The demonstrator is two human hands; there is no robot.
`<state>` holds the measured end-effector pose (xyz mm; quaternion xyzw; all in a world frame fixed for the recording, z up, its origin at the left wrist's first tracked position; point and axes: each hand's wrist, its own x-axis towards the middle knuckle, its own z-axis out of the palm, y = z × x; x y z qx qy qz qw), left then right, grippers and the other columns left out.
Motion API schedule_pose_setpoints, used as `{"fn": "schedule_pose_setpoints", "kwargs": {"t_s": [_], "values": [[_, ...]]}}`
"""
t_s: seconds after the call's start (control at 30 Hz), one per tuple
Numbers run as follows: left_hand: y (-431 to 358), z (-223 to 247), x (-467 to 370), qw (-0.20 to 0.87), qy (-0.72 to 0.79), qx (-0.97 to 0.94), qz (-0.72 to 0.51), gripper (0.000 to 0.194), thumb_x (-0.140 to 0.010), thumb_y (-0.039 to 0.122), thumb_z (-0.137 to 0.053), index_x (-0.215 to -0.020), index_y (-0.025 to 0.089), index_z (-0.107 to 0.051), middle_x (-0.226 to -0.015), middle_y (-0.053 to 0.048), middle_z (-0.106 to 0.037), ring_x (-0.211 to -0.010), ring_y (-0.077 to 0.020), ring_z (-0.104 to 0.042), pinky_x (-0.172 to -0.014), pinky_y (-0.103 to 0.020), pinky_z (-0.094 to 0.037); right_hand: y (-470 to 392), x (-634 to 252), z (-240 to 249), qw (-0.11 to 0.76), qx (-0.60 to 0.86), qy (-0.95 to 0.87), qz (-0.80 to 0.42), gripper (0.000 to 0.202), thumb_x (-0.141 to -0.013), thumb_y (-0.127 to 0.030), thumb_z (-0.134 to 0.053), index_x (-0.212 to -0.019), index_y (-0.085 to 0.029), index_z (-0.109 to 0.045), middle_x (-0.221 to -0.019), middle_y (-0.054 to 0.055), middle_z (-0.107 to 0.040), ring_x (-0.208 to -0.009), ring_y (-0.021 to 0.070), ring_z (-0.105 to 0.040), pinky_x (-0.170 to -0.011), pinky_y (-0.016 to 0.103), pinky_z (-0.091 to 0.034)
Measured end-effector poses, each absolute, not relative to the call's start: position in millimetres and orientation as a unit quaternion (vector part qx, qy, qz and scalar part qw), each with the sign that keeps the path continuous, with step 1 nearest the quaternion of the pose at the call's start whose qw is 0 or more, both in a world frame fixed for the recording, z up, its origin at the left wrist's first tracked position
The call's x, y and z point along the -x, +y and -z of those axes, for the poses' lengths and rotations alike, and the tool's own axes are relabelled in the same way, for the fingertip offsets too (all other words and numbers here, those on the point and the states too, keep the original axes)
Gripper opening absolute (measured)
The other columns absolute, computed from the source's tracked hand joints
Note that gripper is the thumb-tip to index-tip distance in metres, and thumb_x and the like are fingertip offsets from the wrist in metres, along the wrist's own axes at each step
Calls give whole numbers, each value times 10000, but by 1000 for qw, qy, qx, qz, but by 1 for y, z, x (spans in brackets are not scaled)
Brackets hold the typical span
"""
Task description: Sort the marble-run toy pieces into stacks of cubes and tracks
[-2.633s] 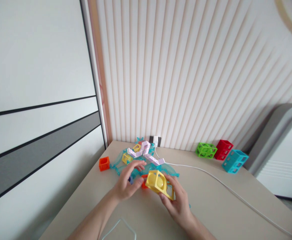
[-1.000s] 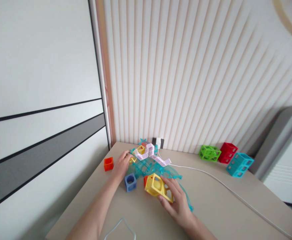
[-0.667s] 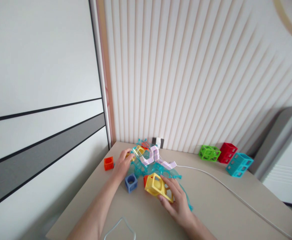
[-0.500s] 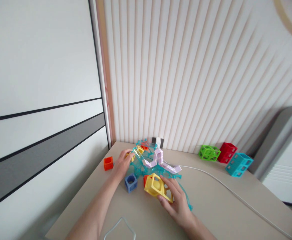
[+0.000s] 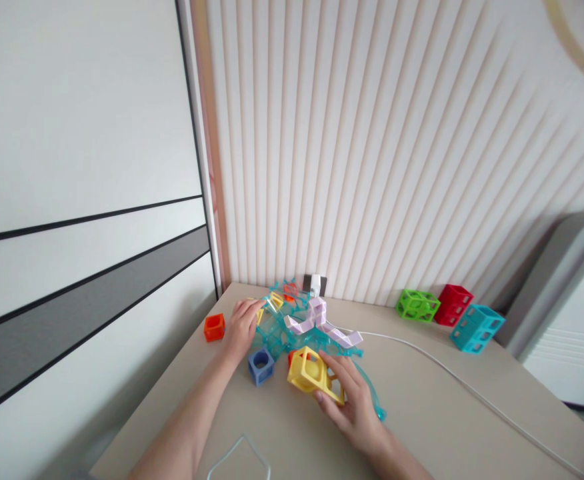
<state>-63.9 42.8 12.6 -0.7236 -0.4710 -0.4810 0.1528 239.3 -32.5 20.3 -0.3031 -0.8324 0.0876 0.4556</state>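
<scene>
The two hands are well apart over the bench (image 5: 422,420), at the lower centre of the frame. The right hand (image 5: 352,403) is clamped around a yellow plastic open-frame block with a rounded ball shape inside (image 5: 308,370), holding it tilted, thumb below and fingers over the top. The left hand (image 5: 242,330), up and to the left, has its fingertips at a small yellow plastic piece (image 5: 260,316); they cover most of it, and I can't tell whether they grip it.

Just below the left hand sits a blue plastic cube with a round hole (image 5: 261,367), and to its left an orange plastic cube (image 5: 215,327). A red plastic block (image 5: 291,358) peeks out behind the held yellow one. Between and beyond the hands spreads a translucent teal plastic heap (image 5: 272,333), with a pale lilac faceted zigzag strip (image 5: 316,313) across it and another yellow frame (image 5: 276,301) towards its back.

Farther out, a white plug (image 5: 315,285) sits by the ribbed cream wall (image 5: 372,147), and a white cable (image 5: 442,363) runs towards the lower right. At right centre stand a green open-frame block (image 5: 418,305), a red windowed block (image 5: 453,305) and a turquoise windowed block (image 5: 477,329).
</scene>
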Motion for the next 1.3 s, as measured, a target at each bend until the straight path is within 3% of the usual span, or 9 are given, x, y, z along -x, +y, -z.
{"fn": "schedule_pose_setpoints", "kwargs": {"t_s": [0.43,0.8,1.07,1.3], "values": [[41,-11,61,174,-490,675,523,399,-963,52,-407,-1061,239,-746,-1055,-89,-638,-1015,-236,-612,-886,-394,-573,-31,-242,-15,434,303,-842,-106,511,-958,-330,-626,-1447,-260,-497,-1110,97,-687,-918,238,-656,-831,365,-574],[41,-8,53,164,-506,651,541,286,-965,60,-396,-1019,203,-639,-1241,-117,-544,-1186,-239,-594,-1014,-438,-550,-31,-239,-23,438,290,-846,-90,476,-965,-353,-617,-1420,-249,-519,-1078,94,-698,-891,228,-665,-814,351,-577],[42,-8,52,152,-489,643,570,221,-953,57,-387,-1004,205,-542,-1366,-166,-520,-1282,-272,-556,-994,-470,-542,-32,-239,-25,431,288,-850,-94,481,-964,-360,-617,-1420,-245,-517,-1085,96,-707,-902,234,-662,-825,361,-572],[46,-6,49,118,-494,620,598,213,-962,90,-349,-1041,213,-503,-1174,-136,-617,-1154,-250,-627,-959,-448,-558,-32,-238,-26,421,292,-853,-96,477,-963,-380,-615,-1414,-243,-539,-1076,100,-714,-906,240,-667,-837,370,-570]]}}
